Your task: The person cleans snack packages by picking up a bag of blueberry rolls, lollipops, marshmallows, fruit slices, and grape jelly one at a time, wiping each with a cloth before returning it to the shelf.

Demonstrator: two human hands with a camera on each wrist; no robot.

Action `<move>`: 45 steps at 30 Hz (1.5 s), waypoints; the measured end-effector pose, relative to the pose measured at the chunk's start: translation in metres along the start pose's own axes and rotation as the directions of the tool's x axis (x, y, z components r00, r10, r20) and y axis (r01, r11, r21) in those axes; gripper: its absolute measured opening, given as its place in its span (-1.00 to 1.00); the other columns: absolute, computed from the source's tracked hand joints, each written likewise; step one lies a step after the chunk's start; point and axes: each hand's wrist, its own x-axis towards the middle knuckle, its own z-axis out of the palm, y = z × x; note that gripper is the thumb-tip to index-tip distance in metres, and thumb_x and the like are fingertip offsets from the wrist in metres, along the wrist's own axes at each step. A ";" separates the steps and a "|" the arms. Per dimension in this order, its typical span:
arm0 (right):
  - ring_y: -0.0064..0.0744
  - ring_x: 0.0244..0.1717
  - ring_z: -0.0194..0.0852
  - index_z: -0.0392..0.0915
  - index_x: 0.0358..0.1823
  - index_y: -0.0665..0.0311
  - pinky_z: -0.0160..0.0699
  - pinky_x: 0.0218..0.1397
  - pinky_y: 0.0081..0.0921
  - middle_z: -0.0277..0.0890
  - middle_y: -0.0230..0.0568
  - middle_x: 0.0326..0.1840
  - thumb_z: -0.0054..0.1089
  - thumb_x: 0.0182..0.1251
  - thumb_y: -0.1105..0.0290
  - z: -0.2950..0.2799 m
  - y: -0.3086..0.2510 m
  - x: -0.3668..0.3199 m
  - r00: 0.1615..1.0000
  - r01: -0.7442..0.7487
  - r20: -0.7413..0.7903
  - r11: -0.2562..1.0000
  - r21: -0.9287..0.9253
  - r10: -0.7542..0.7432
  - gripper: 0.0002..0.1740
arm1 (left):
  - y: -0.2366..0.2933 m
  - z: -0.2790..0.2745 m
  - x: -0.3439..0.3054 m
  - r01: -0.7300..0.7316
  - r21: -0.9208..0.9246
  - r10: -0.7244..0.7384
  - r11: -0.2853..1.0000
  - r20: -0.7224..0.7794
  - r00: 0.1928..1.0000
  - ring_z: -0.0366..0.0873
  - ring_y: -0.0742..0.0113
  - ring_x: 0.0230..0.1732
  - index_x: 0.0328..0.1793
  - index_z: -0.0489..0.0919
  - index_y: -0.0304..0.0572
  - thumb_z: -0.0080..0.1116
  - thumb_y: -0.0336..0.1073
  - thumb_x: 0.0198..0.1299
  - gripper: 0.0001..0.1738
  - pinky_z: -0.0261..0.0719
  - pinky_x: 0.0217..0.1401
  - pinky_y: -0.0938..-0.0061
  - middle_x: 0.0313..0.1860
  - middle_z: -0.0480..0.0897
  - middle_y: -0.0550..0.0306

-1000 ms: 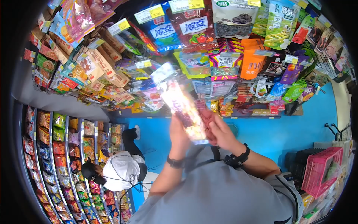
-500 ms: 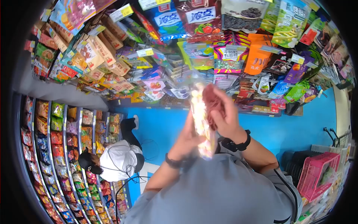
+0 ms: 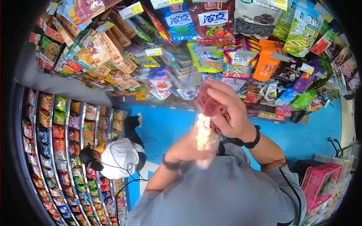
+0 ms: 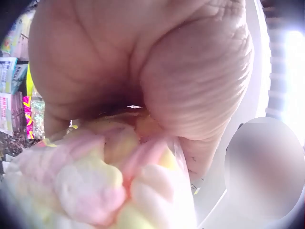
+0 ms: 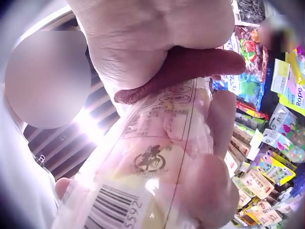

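Observation:
A clear bag of pink, yellow and white marshmallows (image 3: 205, 137) is held upright before the grey shirt in the head view. My left hand (image 3: 184, 146) grips its lower part from the left, fingers round it; the left wrist view shows marshmallows (image 4: 95, 186) close below the palm. In my right hand (image 3: 234, 115) a dark red cloth (image 3: 212, 103) is pinched against the bag's upper end. The right wrist view shows the cloth (image 5: 190, 67) folded over the bag, whose printed side carries a barcode (image 5: 112, 205). My left thumb (image 5: 209, 191) presses on that side.
A rack of hanging snack packs (image 3: 211, 22) fills the area ahead. Shelves of bagged snacks (image 3: 60, 150) stand at left, beside a person in a white shirt (image 3: 120, 158). A pink basket (image 3: 320, 184) is at right; a thin cable (image 3: 130, 180) hangs at lower left.
The marshmallow bag has swung from leaning left to nearly upright and come closer to my body. My right hand has carried the cloth from its lower right side up to its top.

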 end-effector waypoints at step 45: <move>-0.23 0.59 0.48 0.21 0.73 0.23 0.57 0.59 -0.15 0.42 -0.13 0.66 0.07 0.82 0.19 0.145 -0.011 -0.055 0.487 -0.446 0.405 -0.178 0.877 0.774 -0.38 | -0.008 -0.079 -0.036 -0.284 0.086 0.290 0.955 -0.472 0.833 0.56 0.10 0.49 0.66 0.33 -0.36 0.66 -0.35 0.08 0.03 0.56 0.55 0.17 0.58 0.52 -0.09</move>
